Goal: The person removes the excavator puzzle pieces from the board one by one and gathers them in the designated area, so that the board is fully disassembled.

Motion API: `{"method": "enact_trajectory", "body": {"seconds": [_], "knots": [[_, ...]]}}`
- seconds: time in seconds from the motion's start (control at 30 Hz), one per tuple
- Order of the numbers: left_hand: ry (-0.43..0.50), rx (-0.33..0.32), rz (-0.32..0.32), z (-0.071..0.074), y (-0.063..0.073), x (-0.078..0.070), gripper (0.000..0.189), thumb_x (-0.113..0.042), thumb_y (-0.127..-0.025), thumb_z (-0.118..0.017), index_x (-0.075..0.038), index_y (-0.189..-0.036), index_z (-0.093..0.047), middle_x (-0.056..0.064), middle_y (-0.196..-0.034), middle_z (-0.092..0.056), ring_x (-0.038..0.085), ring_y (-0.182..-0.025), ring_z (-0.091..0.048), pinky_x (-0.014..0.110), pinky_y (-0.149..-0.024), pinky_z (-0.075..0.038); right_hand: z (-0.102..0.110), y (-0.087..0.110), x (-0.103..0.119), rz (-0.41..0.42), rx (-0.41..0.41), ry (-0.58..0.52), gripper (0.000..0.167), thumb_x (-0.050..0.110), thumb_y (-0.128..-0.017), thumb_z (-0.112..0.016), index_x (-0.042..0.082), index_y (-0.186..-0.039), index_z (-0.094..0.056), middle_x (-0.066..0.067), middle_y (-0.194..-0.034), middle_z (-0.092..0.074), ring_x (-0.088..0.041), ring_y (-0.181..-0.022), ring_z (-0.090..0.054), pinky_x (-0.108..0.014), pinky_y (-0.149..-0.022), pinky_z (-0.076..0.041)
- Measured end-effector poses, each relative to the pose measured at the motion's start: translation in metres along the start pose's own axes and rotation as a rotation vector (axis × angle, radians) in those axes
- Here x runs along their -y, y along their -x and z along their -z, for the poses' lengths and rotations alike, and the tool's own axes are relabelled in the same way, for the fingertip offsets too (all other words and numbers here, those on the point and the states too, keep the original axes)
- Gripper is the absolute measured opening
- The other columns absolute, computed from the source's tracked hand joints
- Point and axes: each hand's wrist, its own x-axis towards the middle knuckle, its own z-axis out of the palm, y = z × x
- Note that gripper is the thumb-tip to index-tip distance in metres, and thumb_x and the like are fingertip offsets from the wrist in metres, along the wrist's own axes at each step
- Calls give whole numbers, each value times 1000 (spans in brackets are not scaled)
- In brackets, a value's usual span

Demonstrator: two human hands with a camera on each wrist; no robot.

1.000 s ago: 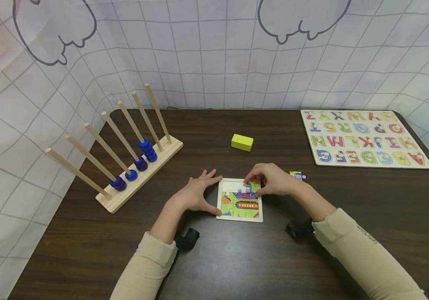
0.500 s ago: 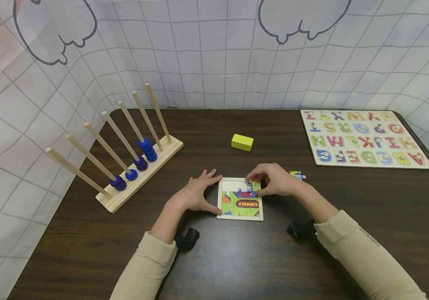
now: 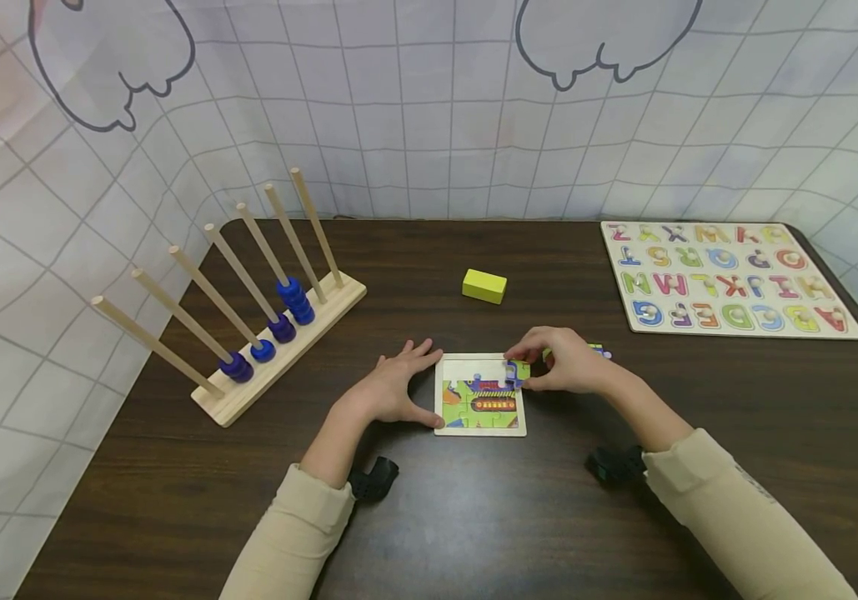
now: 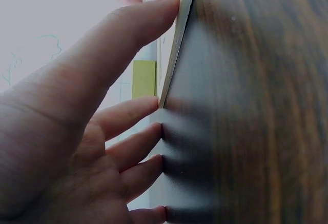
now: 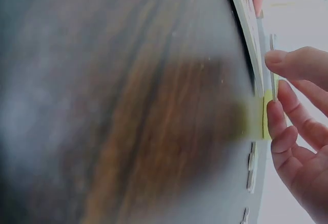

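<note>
A square jigsaw puzzle tray with a pale wooden frame lies on the table, its lower part filled with a picture of an orange-and-purple vehicle on green. My left hand spreads at its left side, thumb on the near left corner and index fingertip at the far left corner. My right hand pinches a green-and-purple puzzle piece by its edges over the tray's upper right. In the right wrist view that puzzle piece appears as a thin sliver between thumb and fingers, raised off the tray.
Loose puzzle pieces lie behind my right hand, partly hidden. A yellow block sits beyond the tray. At left stands a wooden peg rack with blue and purple rings; an alphabet board lies at far right.
My right hand has drawn back to the right and lifted the puzzle piece out of the tray's upper right corner. The left hand has stayed in place.
</note>
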Motion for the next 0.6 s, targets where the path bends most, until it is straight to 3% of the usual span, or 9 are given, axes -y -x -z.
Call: {"method": "enact_trajectory", "body": {"seconds": [0.6], "knots": [[-7, -2, -2, 0, 0, 0, 94, -40, -67, -80, -20, -144, -30, 1, -152, -15, 23, -139, -4, 53, -108, -5, 18, 24, -20, -39, -87, 42, 37, 6, -70, -77, 7, -106, -68, -1, -93, -59, -20, -79, -52, -27, -59, -45]]}}
